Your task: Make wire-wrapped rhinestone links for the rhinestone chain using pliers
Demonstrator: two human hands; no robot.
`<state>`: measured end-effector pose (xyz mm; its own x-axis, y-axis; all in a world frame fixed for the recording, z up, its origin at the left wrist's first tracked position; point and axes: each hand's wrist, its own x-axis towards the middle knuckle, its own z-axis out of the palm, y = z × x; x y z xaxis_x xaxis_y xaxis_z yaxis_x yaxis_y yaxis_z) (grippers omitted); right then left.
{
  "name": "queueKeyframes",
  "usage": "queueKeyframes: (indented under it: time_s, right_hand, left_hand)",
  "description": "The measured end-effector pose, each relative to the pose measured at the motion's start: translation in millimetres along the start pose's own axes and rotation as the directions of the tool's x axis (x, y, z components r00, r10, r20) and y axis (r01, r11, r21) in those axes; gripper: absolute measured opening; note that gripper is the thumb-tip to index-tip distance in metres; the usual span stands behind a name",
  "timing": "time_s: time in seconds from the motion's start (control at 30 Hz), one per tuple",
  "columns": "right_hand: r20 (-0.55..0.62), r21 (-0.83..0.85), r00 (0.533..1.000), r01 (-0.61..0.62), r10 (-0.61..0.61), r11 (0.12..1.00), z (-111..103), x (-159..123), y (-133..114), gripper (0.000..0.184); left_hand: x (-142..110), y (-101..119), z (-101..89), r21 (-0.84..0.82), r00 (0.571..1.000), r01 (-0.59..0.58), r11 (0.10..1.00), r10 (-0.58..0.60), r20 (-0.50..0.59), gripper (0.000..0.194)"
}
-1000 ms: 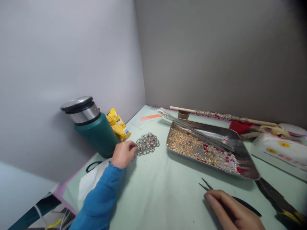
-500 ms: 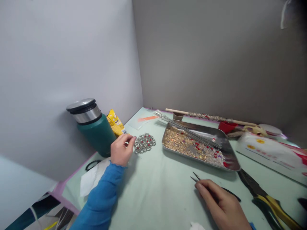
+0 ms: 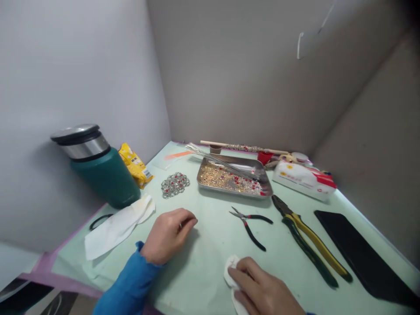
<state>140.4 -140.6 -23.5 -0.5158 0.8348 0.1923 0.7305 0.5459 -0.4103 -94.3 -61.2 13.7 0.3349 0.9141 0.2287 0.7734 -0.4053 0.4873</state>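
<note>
Pale grey walls meet behind a table [image 3: 203, 262] covered in light green; thin white streaks [image 3: 299, 46] on the upper-right wall cannot be identified. Left hand [image 3: 170, 234], lower centre-left: fingers curled, thumb and forefinger tips drawn together; whether anything fine is pinched between them cannot be told. Right hand [image 3: 262, 291], bottom centre-right: fingers closed over a crumpled white wad [image 3: 231, 264], partly hidden beneath them; the wrist is cut off by the lower edge. The red-and-clear beaded piece [image 3: 175, 184] lies flat, left of centre, beyond the left hand and apart from it; its individual links are too small to make out. Small pliers [image 3: 243, 216] lie with handles parted right of centre, near large pliers [image 3: 288, 214]. At centre, wires [image 3: 219, 162] cross the metal tray [image 3: 229, 192], obscuring some of its beads. At left, a white cloth [image 3: 111, 232] partly covers a dark ring [image 3: 101, 216].
</note>
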Motion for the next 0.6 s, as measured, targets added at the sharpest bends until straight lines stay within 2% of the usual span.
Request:
queueKeyframes:
  time_s: [0.07, 0.23, 0.3, 0.37, 0.43, 0.5, 0.53, 0.6]
  right_hand:
    - [-0.037, -0.044, 0.999, -0.034, 0.032, 0.998, 1.6, 2.7, -1.4, 0.024]
    - [-0.218, -0.158, 0.976, -0.063, 0.027, 0.985, -23.5, 25.6, 21.1, 0.018]
    - [-0.318, -0.204, 0.940, -0.197, 0.126, 0.959, -21.9, 31.6, 32.9, 0.018]
    - [-0.379, -0.226, 0.899, -0.319, 0.219, 0.920, -9.7, 34.3, 38.1, 0.021]
    - [-0.347, -0.177, 0.917, -0.268, 0.195, 0.947, 3.4, 34.8, 36.6, 0.023]
    - [-0.322, -0.049, 0.933, -0.189, 0.164, 0.981, 5.9, 33.7, 34.2, 0.024]
    - [-0.358, 0.010, 0.916, -0.190, 0.180, 0.982, 1.5, 32.6, 34.9, 0.023]
    - [-0.492, 0.034, 0.833, -0.272, 0.253, 0.962, -16.0, 29.1, 42.4, 0.023]
  left_hand:
    - [-2.7, 2.0, 0.9, -0.004, 1.000, -0.003, 1.000, 0.003, 0.020, 0.020]
    - [-9.7, 6.0, -2.6, -0.025, 0.999, 0.005, 1.000, -0.004, 0.041, 0.021]
    - [-11.0, 8.9, -4.1, -0.038, 0.998, 0.008, 0.999, -0.006, 0.066, 0.021]
    - [-9.0, 12.9, -4.1, -0.040, 0.996, 0.000, 0.999, 0.004, 0.094, 0.022]
    - [-2.8, 18.1, -1.8, -0.030, 0.992, -0.032, 0.999, 0.035, 0.125, 0.023]
    - [6.6, 24.3, 3.1, -0.008, 0.982, -0.091, 0.996, 0.091, 0.164, 0.023]
    - [11.9, 27.5, 6.4, 0.009, 0.975, -0.131, 0.991, 0.127, 0.182, 0.022]
    - [22.0, 33.5, 14.1, 0.056, 0.950, -0.231, 0.971, 0.213, 0.229, 0.021]
